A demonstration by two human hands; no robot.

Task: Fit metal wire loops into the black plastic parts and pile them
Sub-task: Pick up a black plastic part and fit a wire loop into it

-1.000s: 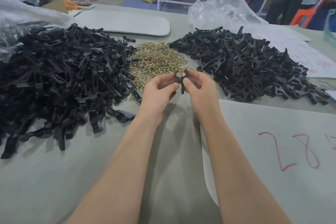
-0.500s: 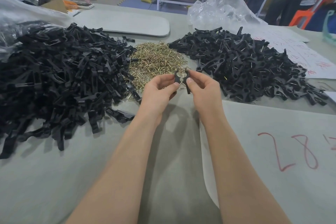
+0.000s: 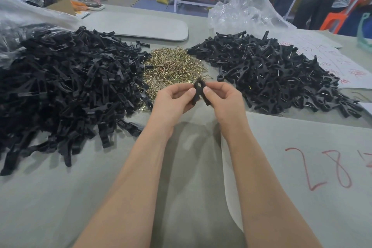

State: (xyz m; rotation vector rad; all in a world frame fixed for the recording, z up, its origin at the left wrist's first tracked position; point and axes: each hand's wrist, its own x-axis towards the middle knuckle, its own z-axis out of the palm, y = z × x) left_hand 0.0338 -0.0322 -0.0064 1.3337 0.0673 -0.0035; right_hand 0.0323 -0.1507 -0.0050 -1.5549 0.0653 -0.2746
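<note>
Black parts now joined together.

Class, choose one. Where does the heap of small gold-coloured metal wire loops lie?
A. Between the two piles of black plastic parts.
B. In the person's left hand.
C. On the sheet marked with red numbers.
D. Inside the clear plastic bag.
A: the heap of small gold-coloured metal wire loops lies on the grey table, flanked by the left pile of black plastic parts and the right pile of black plastic parts.
</note>
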